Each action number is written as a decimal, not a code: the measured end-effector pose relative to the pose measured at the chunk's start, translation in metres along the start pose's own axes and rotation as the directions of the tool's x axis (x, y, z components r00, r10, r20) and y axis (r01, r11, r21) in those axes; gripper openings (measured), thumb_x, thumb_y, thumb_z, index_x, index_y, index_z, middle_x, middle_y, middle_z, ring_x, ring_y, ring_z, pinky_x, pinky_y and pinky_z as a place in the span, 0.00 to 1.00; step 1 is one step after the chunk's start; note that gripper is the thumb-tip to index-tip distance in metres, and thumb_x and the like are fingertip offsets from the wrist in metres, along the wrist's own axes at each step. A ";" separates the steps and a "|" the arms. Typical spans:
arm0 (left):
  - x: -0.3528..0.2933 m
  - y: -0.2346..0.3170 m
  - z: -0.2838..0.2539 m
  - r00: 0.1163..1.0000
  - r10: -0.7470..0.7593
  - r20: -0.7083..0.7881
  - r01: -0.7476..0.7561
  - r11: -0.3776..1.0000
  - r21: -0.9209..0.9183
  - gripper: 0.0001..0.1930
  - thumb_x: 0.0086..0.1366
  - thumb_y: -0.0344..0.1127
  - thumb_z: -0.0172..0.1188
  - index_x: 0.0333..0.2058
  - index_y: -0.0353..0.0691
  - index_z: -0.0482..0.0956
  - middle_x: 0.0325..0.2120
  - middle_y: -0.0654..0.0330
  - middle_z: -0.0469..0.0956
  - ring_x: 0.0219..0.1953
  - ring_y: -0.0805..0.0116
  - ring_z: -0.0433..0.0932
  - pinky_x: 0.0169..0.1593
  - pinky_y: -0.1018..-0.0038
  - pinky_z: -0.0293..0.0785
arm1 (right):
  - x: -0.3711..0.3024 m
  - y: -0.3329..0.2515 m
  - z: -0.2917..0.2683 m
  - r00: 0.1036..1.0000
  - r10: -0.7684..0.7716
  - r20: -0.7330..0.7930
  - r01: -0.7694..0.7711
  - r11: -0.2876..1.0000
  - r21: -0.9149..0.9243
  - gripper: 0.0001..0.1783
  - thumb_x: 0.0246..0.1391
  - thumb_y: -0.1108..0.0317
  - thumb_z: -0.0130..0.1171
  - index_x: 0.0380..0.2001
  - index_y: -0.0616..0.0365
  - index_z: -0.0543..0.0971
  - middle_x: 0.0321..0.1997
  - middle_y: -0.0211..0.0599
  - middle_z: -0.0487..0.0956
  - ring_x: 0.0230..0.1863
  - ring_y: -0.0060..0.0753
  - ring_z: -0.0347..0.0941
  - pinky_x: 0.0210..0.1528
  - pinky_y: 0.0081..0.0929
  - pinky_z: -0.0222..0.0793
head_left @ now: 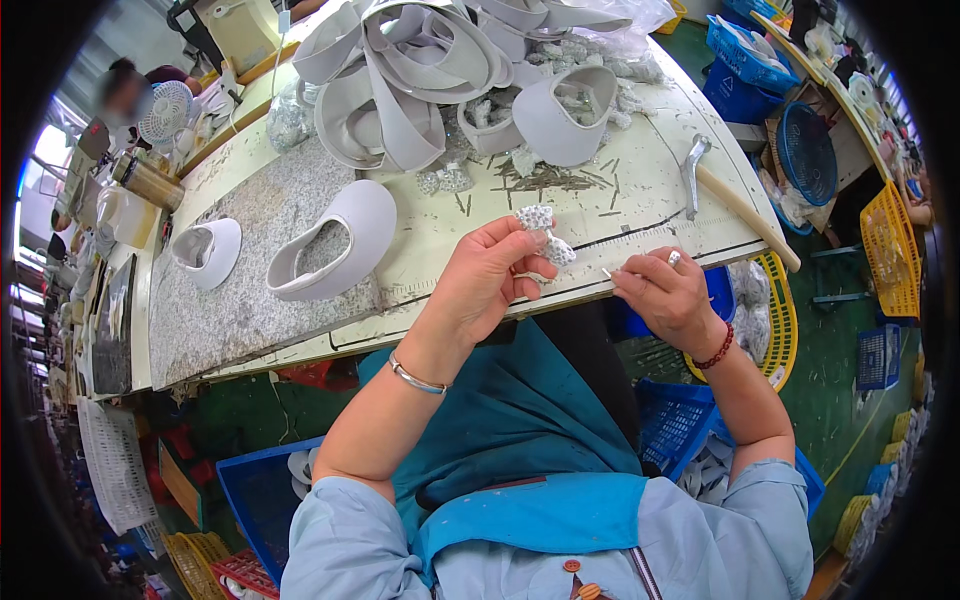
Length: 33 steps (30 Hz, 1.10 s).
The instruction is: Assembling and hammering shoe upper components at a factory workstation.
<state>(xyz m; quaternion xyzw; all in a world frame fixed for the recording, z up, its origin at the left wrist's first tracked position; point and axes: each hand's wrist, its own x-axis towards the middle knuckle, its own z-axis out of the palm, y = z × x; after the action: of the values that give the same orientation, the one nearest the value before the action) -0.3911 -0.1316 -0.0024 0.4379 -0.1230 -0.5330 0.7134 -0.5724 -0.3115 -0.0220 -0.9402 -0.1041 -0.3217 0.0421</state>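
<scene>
The left hand (492,275) pinched a small sparkling silver rhinestone ornament (545,232) in a closed grip, just above the pale tabletop (440,235) edge. The right hand (668,296) gripped a thin short metal pin (608,272) between fingertips, close beside it. A white shoe upper (335,243) lay to the left.

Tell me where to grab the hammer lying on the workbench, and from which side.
Grip the hammer by its wooden handle, near the lower free end that pokes past the bench edge. Come in from the right: the metal head lies inward toward the scattered nails, while that end is clear, probably easiest.
</scene>
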 end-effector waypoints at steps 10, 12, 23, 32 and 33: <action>-0.018 -0.013 0.015 0.991 0.063 0.119 -0.041 0.983 -0.181 0.12 0.65 0.33 0.50 0.46 0.38 0.72 0.19 0.68 0.64 0.18 0.77 0.63 0.23 0.83 0.61 | 0.044 -0.049 0.031 0.638 0.760 0.123 -0.328 0.124 0.937 0.09 0.60 0.68 0.57 0.36 0.64 0.79 0.27 0.27 0.78 0.24 0.11 0.68 0.24 0.10 0.63; -0.021 -0.017 0.012 0.987 0.096 0.130 -0.068 0.976 -0.205 0.12 0.65 0.33 0.50 0.45 0.39 0.72 0.19 0.68 0.65 0.19 0.77 0.64 0.24 0.82 0.61 | 0.045 -0.054 0.040 0.662 0.736 0.139 -0.337 0.127 0.933 0.09 0.60 0.68 0.57 0.37 0.64 0.79 0.27 0.27 0.78 0.24 0.11 0.69 0.24 0.10 0.64; -0.037 -0.026 -0.007 0.924 0.383 -0.005 -0.354 0.859 0.371 0.14 0.65 0.32 0.58 0.47 0.32 0.71 0.35 0.56 0.82 0.37 0.70 0.83 0.31 0.81 0.76 | 0.047 -0.066 0.043 0.660 0.724 0.199 -0.402 0.118 0.908 0.08 0.60 0.69 0.57 0.34 0.63 0.78 0.23 0.25 0.76 0.22 0.11 0.70 0.24 0.10 0.64; -0.043 -0.020 -0.009 0.962 0.272 -0.036 -0.250 0.920 0.301 0.12 0.66 0.30 0.57 0.45 0.29 0.74 0.37 0.51 0.81 0.37 0.65 0.83 0.32 0.79 0.79 | 0.048 -0.063 0.043 0.670 0.700 0.245 -0.456 0.128 0.881 0.08 0.59 0.68 0.58 0.31 0.62 0.77 0.22 0.24 0.75 0.22 0.10 0.69 0.23 0.10 0.63; -0.043 -0.020 -0.009 0.961 0.273 -0.036 -0.250 0.920 0.301 0.12 0.66 0.30 0.57 0.45 0.29 0.74 0.37 0.51 0.81 0.37 0.65 0.83 0.32 0.79 0.79 | 0.047 -0.062 0.044 0.671 0.700 0.245 -0.456 0.129 0.881 0.08 0.59 0.68 0.58 0.31 0.62 0.77 0.22 0.24 0.75 0.22 0.10 0.69 0.23 0.10 0.63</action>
<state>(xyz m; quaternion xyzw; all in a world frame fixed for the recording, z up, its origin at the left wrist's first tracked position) -0.4158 -0.0908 -0.0101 0.5387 -0.2305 -0.3915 0.7095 -0.5237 -0.2363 -0.0268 -0.6794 0.1219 -0.2743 0.6696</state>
